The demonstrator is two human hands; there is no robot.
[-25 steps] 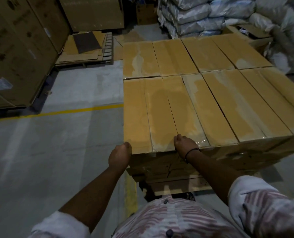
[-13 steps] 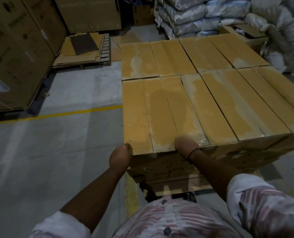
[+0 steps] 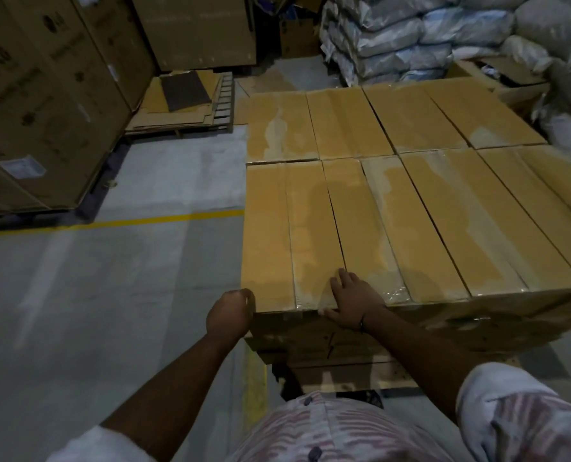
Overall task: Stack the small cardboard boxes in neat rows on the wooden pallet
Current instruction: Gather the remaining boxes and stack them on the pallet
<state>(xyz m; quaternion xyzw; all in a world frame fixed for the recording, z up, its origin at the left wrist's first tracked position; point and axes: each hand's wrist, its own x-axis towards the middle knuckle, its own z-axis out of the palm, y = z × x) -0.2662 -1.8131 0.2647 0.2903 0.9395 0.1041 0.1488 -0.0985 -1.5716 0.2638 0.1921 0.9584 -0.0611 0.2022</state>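
Long tan cardboard boxes point(image 3: 427, 225) lie side by side in two rows on a wooden pallet point(image 3: 350, 375), their tops level and partly taped. My right hand point(image 3: 352, 300) lies flat with fingers spread on the near end of the second box from the left point(image 3: 307, 235). My left hand point(image 3: 229, 315) has curled fingers against the near left corner of the leftmost box point(image 3: 266, 235); whether it grips the corner is hidden.
Big printed cartons point(image 3: 44, 105) stand at the left behind a yellow floor line point(image 3: 111, 224). A low pallet with flat cardboard sheets point(image 3: 181, 105) lies at the back. Stacked grey sacks point(image 3: 410, 38) fill the back right. Grey concrete floor point(image 3: 111, 295) spreads to the left.
My right hand has opened from a curled pose and now lies flat on the box top. The left hand stays at the corner. The camera has shifted slightly.
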